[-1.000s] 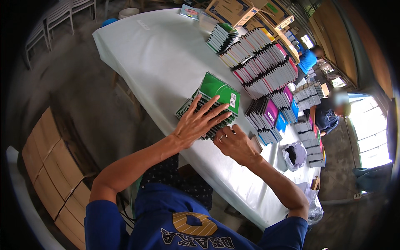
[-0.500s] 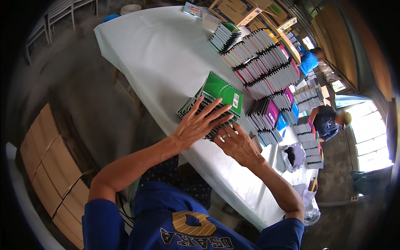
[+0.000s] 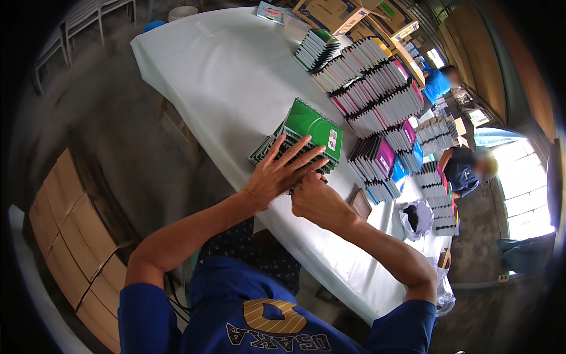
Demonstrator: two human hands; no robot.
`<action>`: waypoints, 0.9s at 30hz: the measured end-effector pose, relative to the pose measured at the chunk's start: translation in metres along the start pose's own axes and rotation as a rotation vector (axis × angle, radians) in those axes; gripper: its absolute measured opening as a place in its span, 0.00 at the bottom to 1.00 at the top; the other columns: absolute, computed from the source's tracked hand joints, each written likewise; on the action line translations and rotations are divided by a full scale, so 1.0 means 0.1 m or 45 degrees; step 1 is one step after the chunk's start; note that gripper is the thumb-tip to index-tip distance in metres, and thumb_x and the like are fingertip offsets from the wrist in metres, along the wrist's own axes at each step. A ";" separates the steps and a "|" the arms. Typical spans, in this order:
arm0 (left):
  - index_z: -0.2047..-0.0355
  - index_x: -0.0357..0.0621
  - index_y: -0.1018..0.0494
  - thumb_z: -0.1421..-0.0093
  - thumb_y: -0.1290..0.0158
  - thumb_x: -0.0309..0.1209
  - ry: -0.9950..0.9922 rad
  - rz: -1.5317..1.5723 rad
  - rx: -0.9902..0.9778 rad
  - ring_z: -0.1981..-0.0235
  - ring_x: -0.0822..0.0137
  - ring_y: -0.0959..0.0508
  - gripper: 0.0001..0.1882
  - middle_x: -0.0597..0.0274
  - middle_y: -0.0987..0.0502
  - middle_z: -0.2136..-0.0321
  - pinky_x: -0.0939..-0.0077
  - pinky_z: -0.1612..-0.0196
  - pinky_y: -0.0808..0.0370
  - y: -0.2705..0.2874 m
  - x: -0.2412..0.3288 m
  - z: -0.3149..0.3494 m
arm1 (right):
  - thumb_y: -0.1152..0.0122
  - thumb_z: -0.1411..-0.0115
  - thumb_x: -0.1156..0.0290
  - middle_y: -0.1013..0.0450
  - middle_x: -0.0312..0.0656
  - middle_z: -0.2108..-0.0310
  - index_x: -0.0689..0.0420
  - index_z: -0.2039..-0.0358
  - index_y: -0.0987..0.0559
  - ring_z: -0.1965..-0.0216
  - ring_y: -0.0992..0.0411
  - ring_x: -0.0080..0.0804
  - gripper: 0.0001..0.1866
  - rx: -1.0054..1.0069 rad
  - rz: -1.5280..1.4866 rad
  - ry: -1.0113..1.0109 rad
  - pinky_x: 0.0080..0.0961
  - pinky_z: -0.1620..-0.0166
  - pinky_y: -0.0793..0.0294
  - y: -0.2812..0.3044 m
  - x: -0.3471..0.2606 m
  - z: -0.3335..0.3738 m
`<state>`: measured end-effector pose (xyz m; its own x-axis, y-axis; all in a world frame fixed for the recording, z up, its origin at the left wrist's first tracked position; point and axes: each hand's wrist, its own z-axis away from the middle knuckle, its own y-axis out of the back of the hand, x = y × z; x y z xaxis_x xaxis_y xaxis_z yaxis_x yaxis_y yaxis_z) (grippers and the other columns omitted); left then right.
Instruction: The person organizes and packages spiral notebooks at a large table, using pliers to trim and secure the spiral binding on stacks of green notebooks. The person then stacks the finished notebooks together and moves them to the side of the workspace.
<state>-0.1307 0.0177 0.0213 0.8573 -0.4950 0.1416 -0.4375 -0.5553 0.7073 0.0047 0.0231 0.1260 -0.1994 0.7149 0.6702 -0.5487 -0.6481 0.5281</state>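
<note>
A stack of green spiral notebooks (image 3: 309, 125) lies near the front edge of the table, its lower books slightly fanned toward the left. Across the near part of the top cover rests my left hand (image 3: 272, 174), flat with its fingers spread. Right beside it, at the stack's near edge, my right hand (image 3: 318, 203) is closed with the fingers curled in. Whatever those fingers grip, if anything, is hidden behind the knuckles and the left hand.
White cloth covers the table (image 3: 206, 76). Rows of notebooks (image 3: 377, 88) stand to the right, purple ones (image 3: 380, 156) closest. A plastic bag (image 3: 416, 219) sits beyond my right arm. Cardboard boxes (image 3: 330, 15) stand at the back; brown cartons (image 3: 76, 236) at left. Two people (image 3: 463, 171) work at far right.
My right hand has turned and curled its fingers closed, shifting slightly left against the stack's near edge. The left hand stays spread on the notebooks.
</note>
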 end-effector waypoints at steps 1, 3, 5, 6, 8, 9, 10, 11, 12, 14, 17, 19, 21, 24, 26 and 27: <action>0.33 0.65 0.44 0.50 0.41 0.39 0.001 -0.021 -0.035 0.30 0.58 0.50 0.43 0.70 0.51 0.30 0.43 0.34 0.47 0.02 0.00 0.00 | 0.38 0.52 0.71 0.26 0.37 0.82 0.57 0.81 0.19 0.76 0.26 0.34 0.05 0.076 -0.080 -0.027 0.33 0.69 0.29 0.00 -0.02 -0.05; 0.33 0.64 0.43 0.47 0.44 0.39 -0.002 -0.043 -0.067 0.30 0.58 0.49 0.40 0.69 0.51 0.30 0.43 0.35 0.47 0.03 0.00 -0.02 | 0.38 0.52 0.71 0.26 0.37 0.81 0.56 0.80 0.18 0.76 0.26 0.34 0.04 -0.097 -0.214 -0.139 0.33 0.71 0.30 0.04 -0.09 -0.15; 0.33 0.63 0.45 0.48 0.43 0.38 0.002 -0.099 -0.130 0.30 0.58 0.50 0.42 0.69 0.51 0.30 0.42 0.34 0.47 0.03 0.01 -0.04 | 0.38 0.53 0.71 0.25 0.38 0.78 0.55 0.77 0.18 0.72 0.24 0.33 0.03 -0.297 -0.424 -0.300 0.33 0.69 0.28 0.04 -0.14 -0.17; 0.33 0.63 0.45 0.48 0.43 0.38 0.008 -0.100 -0.129 0.30 0.58 0.50 0.42 0.69 0.51 0.30 0.42 0.34 0.47 0.05 0.00 -0.04 | 0.38 0.53 0.71 0.25 0.38 0.78 0.55 0.77 0.18 0.72 0.24 0.33 0.03 -0.296 -0.420 -0.295 0.33 0.69 0.28 0.03 -0.13 -0.14; 0.31 0.63 0.49 0.52 0.39 0.39 -0.005 0.028 -0.215 0.30 0.57 0.51 0.48 0.70 0.52 0.30 0.42 0.34 0.49 0.11 -0.01 -0.03 | 0.38 0.52 0.71 0.25 0.38 0.75 0.54 0.74 0.20 0.65 0.25 0.31 0.04 -0.134 -0.381 -0.274 0.35 0.57 0.27 -0.03 -0.04 0.03; 0.31 0.63 0.49 0.52 0.39 0.39 0.007 0.025 -0.211 0.30 0.57 0.51 0.48 0.70 0.52 0.30 0.42 0.34 0.49 0.10 -0.01 -0.03 | 0.38 0.51 0.70 0.26 0.36 0.69 0.53 0.70 0.22 0.58 0.28 0.29 0.07 -0.011 -0.391 -0.337 0.35 0.47 0.32 -0.10 -0.04 0.13; 0.31 0.64 0.50 0.54 0.37 0.40 -0.023 -0.086 -0.189 0.30 0.57 0.51 0.51 0.71 0.53 0.30 0.42 0.33 0.50 0.07 -0.01 -0.04 | 0.38 0.51 0.70 0.26 0.36 0.69 0.53 0.70 0.22 0.58 0.28 0.29 0.07 -0.011 -0.388 -0.333 0.35 0.47 0.32 -0.17 -0.05 0.18; 0.30 0.64 0.52 0.57 0.35 0.41 -0.053 -0.198 -0.169 0.30 0.58 0.52 0.55 0.71 0.54 0.29 0.42 0.32 0.52 0.05 -0.01 -0.03 | 0.39 0.51 0.69 0.27 0.35 0.68 0.53 0.68 0.23 0.57 0.29 0.28 0.08 0.227 -0.350 -0.326 0.35 0.47 0.33 -0.23 -0.06 0.20; 0.30 0.64 0.52 0.57 0.35 0.41 -0.060 -0.198 -0.163 0.30 0.58 0.52 0.55 0.71 0.54 0.29 0.42 0.32 0.52 0.01 -0.02 -0.02 | 0.39 0.50 0.69 0.27 0.34 0.66 0.53 0.66 0.24 0.56 0.31 0.27 0.10 0.461 -0.307 -0.329 0.35 0.47 0.34 -0.26 -0.08 0.22; 0.30 0.66 0.53 0.59 0.35 0.45 -0.071 -0.365 -0.122 0.30 0.58 0.52 0.57 0.73 0.56 0.29 0.43 0.31 0.55 -0.06 -0.04 0.01 | 0.40 0.49 0.69 0.29 0.32 0.63 0.52 0.64 0.24 0.55 0.32 0.27 0.11 0.432 -0.314 -0.307 0.36 0.48 0.34 -0.30 -0.13 0.21; 0.30 0.68 0.52 0.55 0.37 0.45 -0.067 -0.344 -0.266 0.29 0.58 0.53 0.53 0.73 0.57 0.29 0.43 0.30 0.57 -0.03 0.00 -0.03 | 0.37 0.51 0.72 0.28 0.31 0.62 0.53 0.62 0.24 0.52 0.33 0.30 0.13 0.516 -0.384 -0.222 0.35 0.43 0.37 -0.45 -0.20 0.21; 0.31 0.69 0.52 0.56 0.37 0.44 -0.070 -0.397 -0.221 0.29 0.59 0.53 0.53 0.73 0.57 0.29 0.43 0.30 0.57 -0.06 -0.01 -0.01 | 0.38 0.50 0.71 0.28 0.32 0.62 0.52 0.63 0.24 0.52 0.33 0.30 0.12 0.526 -0.355 -0.219 0.33 0.43 0.37 -0.47 -0.19 0.20; 0.31 0.69 0.52 0.56 0.37 0.43 -0.077 -0.449 -0.174 0.29 0.59 0.53 0.53 0.72 0.57 0.29 0.44 0.30 0.56 -0.08 -0.02 0.00 | 0.38 0.50 0.70 0.27 0.32 0.62 0.52 0.63 0.23 0.52 0.33 0.29 0.11 0.534 -0.323 -0.220 0.32 0.44 0.37 -0.48 -0.21 0.18; 0.31 0.68 0.52 0.58 0.36 0.43 -0.086 -0.461 -0.166 0.29 0.59 0.53 0.55 0.72 0.56 0.29 0.44 0.30 0.57 -0.08 -0.02 0.01 | 0.39 0.49 0.70 0.27 0.37 0.66 0.53 0.66 0.21 0.57 0.30 0.33 0.09 0.481 -0.376 -0.256 0.34 0.52 0.32 -0.41 -0.33 0.12; 0.31 0.67 0.51 0.62 0.35 0.43 -0.074 -0.393 -0.254 0.29 0.58 0.53 0.57 0.71 0.56 0.29 0.43 0.30 0.56 -0.02 -0.02 0.01 | 0.40 0.49 0.68 0.27 0.39 0.72 0.56 0.67 0.21 0.65 0.27 0.36 0.09 -0.033 -0.299 -0.395 0.35 0.63 0.28 -0.24 -0.43 0.01; 0.31 0.67 0.51 0.62 0.35 0.43 -0.086 -0.389 -0.247 0.29 0.58 0.53 0.57 0.71 0.56 0.29 0.43 0.30 0.56 -0.02 0.00 0.00 | 0.41 0.49 0.69 0.27 0.43 0.75 0.59 0.69 0.21 0.71 0.27 0.39 0.09 -0.028 -0.283 -0.478 0.38 0.70 0.28 -0.23 -0.51 -0.03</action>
<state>-0.1303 0.0185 0.0199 0.9177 -0.3725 -0.1383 -0.0987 -0.5507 0.8288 0.0254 0.0023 0.0775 0.2324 0.6884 0.6871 -0.5632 -0.4807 0.6721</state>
